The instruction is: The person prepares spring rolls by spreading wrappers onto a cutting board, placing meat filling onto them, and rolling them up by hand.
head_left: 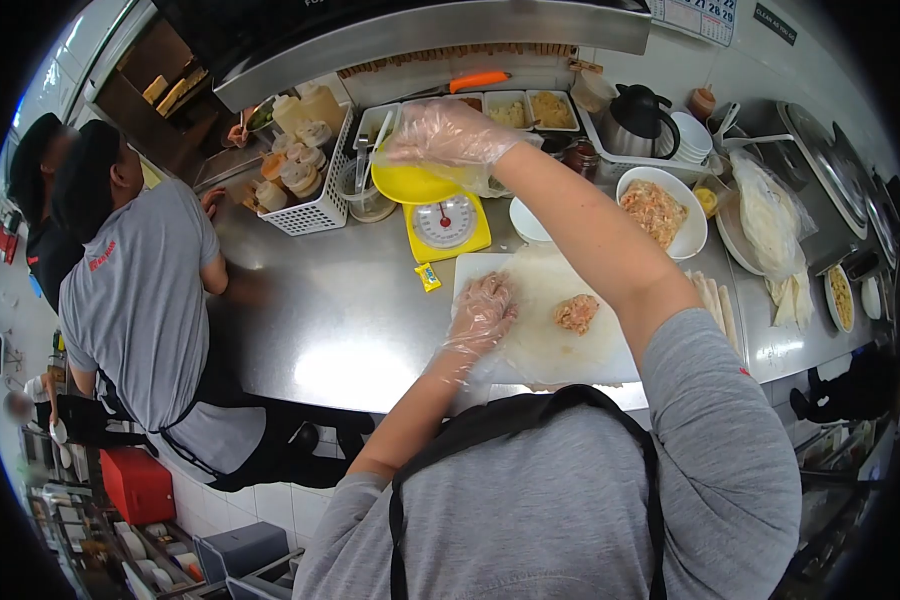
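Both my hands wear clear plastic gloves. My right hand (445,135) is stretched forward above the yellow pan (417,184) of a kitchen scale (444,222), beside the ingredient containers. Its fingers are smeared, and a thin white edge or handle shows by the fingertips; I cannot tell if it is held. My left hand (485,305) rests at the left side of the white cutting board (610,368), fingers loosely spread, holding nothing I can see. A lump of pinkish minced filling (576,314) sits on a pale, thin sheet (535,335) on the board, right of my left hand.
A white bowl (692,232) of minced mixture stands behind the board at right. Behind are ingredient tubs (552,110), an orange-handled knife (478,80) and a thermos jug (634,122). A yellow packet (427,277) lies beside the scale. Co-workers (140,270) stand at left by a bottle basket (315,215).
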Action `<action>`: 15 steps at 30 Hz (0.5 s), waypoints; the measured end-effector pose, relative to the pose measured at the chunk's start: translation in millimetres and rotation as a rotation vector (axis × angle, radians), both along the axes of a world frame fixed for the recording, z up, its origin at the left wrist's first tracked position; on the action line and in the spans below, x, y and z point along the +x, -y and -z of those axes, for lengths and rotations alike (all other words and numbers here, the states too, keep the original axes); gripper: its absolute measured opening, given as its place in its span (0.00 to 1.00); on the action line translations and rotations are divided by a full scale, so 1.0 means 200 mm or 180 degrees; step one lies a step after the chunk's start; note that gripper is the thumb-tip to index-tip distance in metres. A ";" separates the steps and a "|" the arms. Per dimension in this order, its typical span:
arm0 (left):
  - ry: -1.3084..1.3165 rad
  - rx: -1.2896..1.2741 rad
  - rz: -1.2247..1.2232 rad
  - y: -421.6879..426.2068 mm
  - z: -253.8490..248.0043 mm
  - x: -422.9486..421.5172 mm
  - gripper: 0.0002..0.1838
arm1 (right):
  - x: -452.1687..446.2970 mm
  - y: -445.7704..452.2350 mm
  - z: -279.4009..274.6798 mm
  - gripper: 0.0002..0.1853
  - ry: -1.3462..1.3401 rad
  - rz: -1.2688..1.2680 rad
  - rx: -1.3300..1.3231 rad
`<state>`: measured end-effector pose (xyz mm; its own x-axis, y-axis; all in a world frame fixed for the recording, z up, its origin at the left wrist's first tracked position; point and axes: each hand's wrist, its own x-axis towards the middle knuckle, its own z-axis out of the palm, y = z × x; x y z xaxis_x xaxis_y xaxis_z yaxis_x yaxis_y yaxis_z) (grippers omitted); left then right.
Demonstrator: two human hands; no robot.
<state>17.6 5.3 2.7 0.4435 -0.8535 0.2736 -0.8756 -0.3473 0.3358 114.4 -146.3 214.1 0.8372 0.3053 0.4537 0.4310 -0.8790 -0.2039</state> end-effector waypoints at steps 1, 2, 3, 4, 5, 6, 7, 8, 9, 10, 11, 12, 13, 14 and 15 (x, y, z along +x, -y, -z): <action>-0.0037 0.0032 0.0010 0.00 -0.01 0.00 0.25 | -0.01 -0.01 -0.02 0.27 -0.0005 -0.0002 0.0006; -0.0074 0.0068 0.0026 0.00 -0.02 0.00 0.25 | -0.02 -0.01 -0.05 0.25 -0.0581 0.0070 0.0067; -0.0078 0.0075 0.0032 0.00 -0.02 -0.01 0.25 | -0.03 -0.02 -0.07 0.23 -0.1157 0.0144 0.0125; -0.0062 0.0037 0.0043 0.00 -0.02 -0.01 0.25 | -0.03 -0.01 -0.06 0.23 -0.1164 0.0148 0.0130; -0.0041 -0.0004 0.0047 0.00 -0.03 -0.01 0.25 | -0.01 0.00 -0.04 0.20 -0.0897 0.0056 0.0095; -0.0044 0.0006 0.0042 0.00 -0.03 0.00 0.25 | -0.01 0.01 -0.03 0.17 -0.0632 -0.0037 0.0065; -0.0122 0.0014 0.0027 0.00 -0.03 -0.01 0.24 | 0.00 0.01 -0.03 0.17 -0.0639 -0.0038 0.0078; -0.0200 0.0017 0.0014 0.00 -0.03 -0.01 0.23 | 0.01 0.01 -0.03 0.15 -0.0478 -0.0245 0.0419; -0.0210 0.0017 0.0012 0.01 -0.03 -0.01 0.23 | 0.00 0.00 -0.05 0.14 -0.0403 -0.0348 0.0595; -0.0191 0.0005 0.0005 0.01 -0.02 -0.01 0.23 | 0.00 0.00 -0.06 0.14 -0.0328 -0.0456 0.0765; -0.0172 0.0002 0.0004 0.00 -0.02 -0.01 0.23 | -0.02 -0.01 -0.07 0.14 -0.0145 -0.0153 0.0243; -0.0178 0.0011 0.0012 0.00 -0.01 -0.01 0.23 | -0.03 -0.01 -0.07 0.14 0.0043 0.0155 -0.0286; -0.0153 0.0026 0.0009 0.01 0.00 0.00 0.23 | -0.02 0.01 -0.04 0.14 0.0041 0.0160 -0.0286; -0.0132 0.0044 0.0000 0.01 0.00 0.00 0.23 | -0.01 0.04 -0.01 0.15 0.0571 -0.0017 -0.0507; -0.0138 0.0048 -0.0004 0.01 -0.01 0.00 0.23 | -0.04 0.04 -0.01 0.16 0.0827 -0.0113 -0.0609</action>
